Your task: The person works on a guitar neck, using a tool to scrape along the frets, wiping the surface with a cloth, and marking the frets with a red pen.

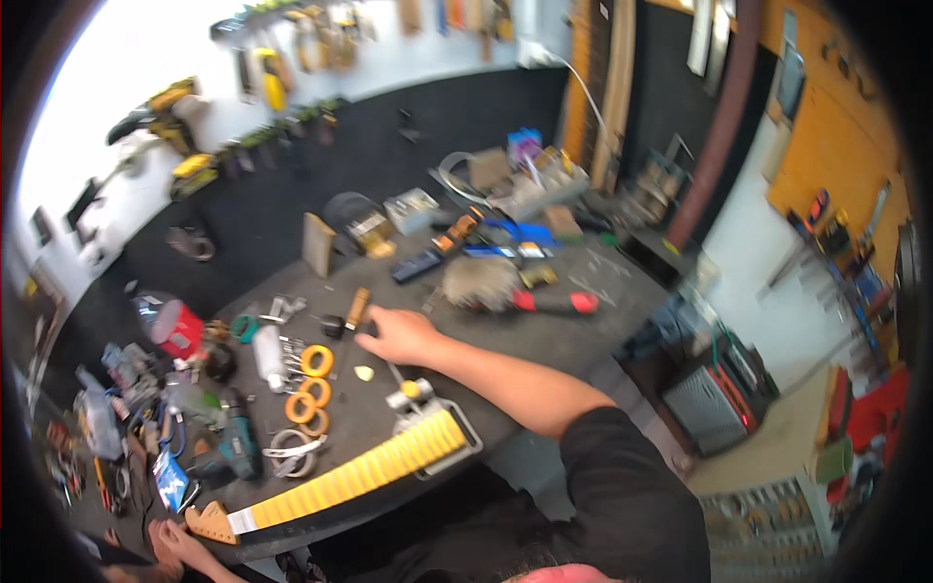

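Head view: the bare right hand is being held over the dark workbench, its fingers bent downward beside a slim tool with a brown wooden handle. Something dark is showing at the fingertips, but whether it is being grasped cannot be told, as the hand is blurred. A short black cylinder is standing just left of the handle, and a small cream-coloured wedge is lying below the fingers.

Nearer the body, a long instrument neck covered in strips of yellow tape is being supported slantwise along the bench's near edge. At its left end, beside a pale wooden headstock with small holes, the bare left hand is being kept low; whether its fingers are closed on anything cannot be made out. At the neck's right end, a grey metal frame is being seen.

Farther out, yellow rings of tape and a white plastic bottle are lying left of the right hand. A teal-and-black power drill is resting beyond them, while a pale-bristled brush with a red-and-black handle is lying on the far right.
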Action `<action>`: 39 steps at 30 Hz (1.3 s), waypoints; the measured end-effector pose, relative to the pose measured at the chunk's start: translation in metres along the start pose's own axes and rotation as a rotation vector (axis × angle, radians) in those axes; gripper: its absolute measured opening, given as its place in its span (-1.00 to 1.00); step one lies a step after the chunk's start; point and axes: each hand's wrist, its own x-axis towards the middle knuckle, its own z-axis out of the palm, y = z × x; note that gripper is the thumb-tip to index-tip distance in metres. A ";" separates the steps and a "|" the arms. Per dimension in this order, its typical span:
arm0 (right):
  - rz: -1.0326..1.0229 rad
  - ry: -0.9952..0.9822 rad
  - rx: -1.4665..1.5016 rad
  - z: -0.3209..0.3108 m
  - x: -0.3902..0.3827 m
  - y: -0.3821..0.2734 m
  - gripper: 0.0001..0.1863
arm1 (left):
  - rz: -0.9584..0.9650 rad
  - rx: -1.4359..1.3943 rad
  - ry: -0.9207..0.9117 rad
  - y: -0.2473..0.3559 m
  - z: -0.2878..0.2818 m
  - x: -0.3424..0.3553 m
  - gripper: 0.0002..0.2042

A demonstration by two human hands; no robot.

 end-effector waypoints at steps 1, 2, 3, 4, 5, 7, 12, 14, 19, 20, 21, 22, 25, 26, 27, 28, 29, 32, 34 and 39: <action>0.002 0.032 0.002 -0.006 -0.005 0.005 -0.43 | 0.025 -0.025 -0.005 -0.002 0.016 -0.003 -0.65; 0.045 0.022 -0.038 -0.011 -0.009 0.018 -0.43 | -0.016 -0.085 -0.027 0.003 0.043 -0.017 -0.66; 0.070 0.004 -0.050 -0.009 -0.008 0.025 -0.42 | -0.042 -0.119 -0.028 0.015 0.049 -0.023 -0.68; 0.083 -0.006 -0.024 -0.009 -0.005 0.021 -0.42 | -0.044 -0.122 -0.011 0.024 0.042 -0.020 -0.71; 0.090 -0.023 0.004 -0.006 -0.001 0.012 -0.42 | -0.094 -0.127 0.016 0.032 0.028 -0.017 -0.73; 0.101 -0.029 0.003 0.004 0.005 -0.006 -0.40 | -0.100 -0.174 0.071 0.039 0.007 -0.015 -0.76; 0.093 0.007 -0.025 0.004 -0.010 0.001 -0.41 | -0.048 -0.026 0.129 0.097 0.012 -0.032 -0.83; 0.072 0.037 -0.040 0.007 -0.010 0.008 -0.41 | -0.024 -0.045 0.159 0.114 0.012 -0.038 -0.84; 0.058 0.034 -0.040 0.013 -0.005 -0.002 -0.34 | -0.010 -0.068 0.183 0.122 -0.001 -0.046 -0.76; 0.046 0.038 -0.025 0.017 -0.003 -0.006 -0.34 | 0.069 -0.052 0.232 0.111 -0.005 -0.042 -0.76; 0.057 0.045 -0.005 0.014 -0.004 -0.002 -0.34 | 0.026 -0.063 0.186 0.118 -0.001 -0.044 -0.75; 0.091 0.036 0.001 0.017 -0.003 0.002 -0.34 | -0.012 -0.101 0.130 0.116 0.000 -0.041 -0.75; 0.119 0.049 0.002 0.015 0.000 0.012 -0.36 | -0.029 -0.044 0.008 0.120 0.008 -0.045 -0.73; 0.116 0.059 0.010 0.013 0.001 0.019 -0.40 | -0.011 -0.032 -0.034 0.125 0.009 -0.047 -0.74; 0.110 0.068 0.022 0.015 0.003 0.017 -0.44 | 0.011 -0.018 -0.073 0.124 0.006 -0.047 -0.74; 0.096 0.067 0.016 0.018 0.005 0.016 -0.44 | 0.004 -0.022 -0.060 0.117 0.003 -0.045 -0.74; 0.113 0.043 0.002 0.021 0.004 0.010 -0.42 | 0.016 -0.129 -0.106 0.109 -0.002 -0.044 -0.72; 0.135 0.019 -0.008 0.024 0.004 -0.001 -0.42 | 0.059 -0.215 -0.144 0.096 -0.009 -0.042 -0.66; 0.149 0.026 -0.007 0.021 0.002 -0.002 -0.45 | 0.074 -0.146 -0.163 0.102 -0.009 -0.044 -0.61; 0.136 0.012 -0.007 0.019 0.002 0.002 -0.41 | 0.104 -0.097 -0.144 0.106 -0.008 -0.041 -0.65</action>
